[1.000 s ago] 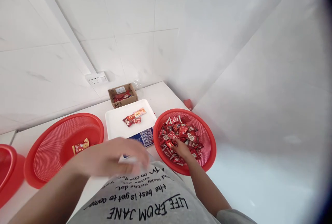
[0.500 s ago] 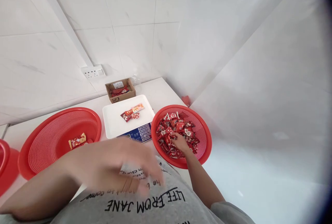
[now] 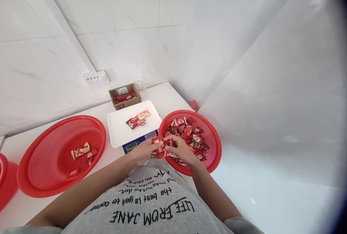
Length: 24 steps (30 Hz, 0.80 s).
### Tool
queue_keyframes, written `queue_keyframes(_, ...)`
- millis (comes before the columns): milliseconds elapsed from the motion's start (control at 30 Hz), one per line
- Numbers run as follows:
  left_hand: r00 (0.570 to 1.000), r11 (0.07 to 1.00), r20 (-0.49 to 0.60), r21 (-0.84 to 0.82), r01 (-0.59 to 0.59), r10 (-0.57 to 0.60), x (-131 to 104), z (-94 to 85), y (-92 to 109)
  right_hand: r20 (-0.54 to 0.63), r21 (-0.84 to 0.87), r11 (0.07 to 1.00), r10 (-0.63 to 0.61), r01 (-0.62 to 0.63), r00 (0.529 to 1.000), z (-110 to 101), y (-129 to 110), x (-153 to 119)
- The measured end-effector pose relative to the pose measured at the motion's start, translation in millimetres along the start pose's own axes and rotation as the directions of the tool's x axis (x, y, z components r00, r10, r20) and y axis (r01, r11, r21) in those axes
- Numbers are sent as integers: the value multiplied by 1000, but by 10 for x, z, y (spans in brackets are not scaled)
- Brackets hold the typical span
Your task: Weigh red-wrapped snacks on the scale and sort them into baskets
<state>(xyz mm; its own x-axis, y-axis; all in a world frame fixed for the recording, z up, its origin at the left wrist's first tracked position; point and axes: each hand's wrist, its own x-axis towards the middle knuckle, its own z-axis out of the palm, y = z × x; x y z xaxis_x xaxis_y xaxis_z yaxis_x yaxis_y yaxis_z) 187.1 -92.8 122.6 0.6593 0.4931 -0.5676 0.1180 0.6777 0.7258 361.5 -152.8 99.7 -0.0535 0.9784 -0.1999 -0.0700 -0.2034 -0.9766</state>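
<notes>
My left hand (image 3: 145, 150) is closed on a red candy packet (image 3: 158, 147) at the near left rim of the right basket (image 3: 216, 147). Beside it, my right hand (image 3: 181, 149) has its fingers closed on a small red packet, partly hidden by the fingers. Many red wrapped packets (image 3: 197, 138) fill the right basket. A white scale (image 3: 116, 132) with a blue keypad panel bears a few red and pink packets (image 3: 138, 119). In the left red basket (image 3: 40, 150) lie several red packets (image 3: 81, 150).
A small cardboard box (image 3: 126, 104) with red packets stands behind the scale. Part of another red basket (image 3: 7, 183) shows at the far left edge. A wall socket (image 3: 96, 77) is on the tiled wall, and a red object (image 3: 193, 105) lies beyond the table's right edge.
My left hand has moved from in front of the left basket to the right basket's rim and now holds a packet. My right hand has come out of the pile towards it.
</notes>
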Motion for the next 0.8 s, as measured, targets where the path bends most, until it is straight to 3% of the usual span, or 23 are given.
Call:
queue_keyframes(100, 993, 995, -112, -102, 17, -29, 26, -44, -21, 12, -34, 999, -6, 6, 1000, 111, 19, 37)
queue_keyframes(200, 973, 988, -220, -151, 32, -65, 15, -101, -56, -132, 73, 996, 53, -44, 990, 161, 116, 116)
queue_keyframes(333, 986, 982, -158, -186, 30, -60, -36, -87, -87, -232, 220, 974, 114, -62, 966, 269, 158, 227)
queue_keyframes(400, 990, 983, -141, -185, 3, -29, -43, -75, -96, -194, 246, 966, 124, -75, 973, 354, 109, 255)
queue_keyframes(567, 969, 974, -245, -227, -18, -39, -34, -137, -120, -52, 395, 911, 152, -119, 987, 475, -13, 273)
queue_keyframes(667, 956, 967, -285, -254, -7, -68, -66, -204, -143, -54, 482, 867, 175, -128, 983, 454, 35, 302)
queue_keyframes(800, 929, 947, -359, -321, -27, -96, -152, -333, -203, -72, 503, 835, 295, -221, 953, 448, 176, 402)
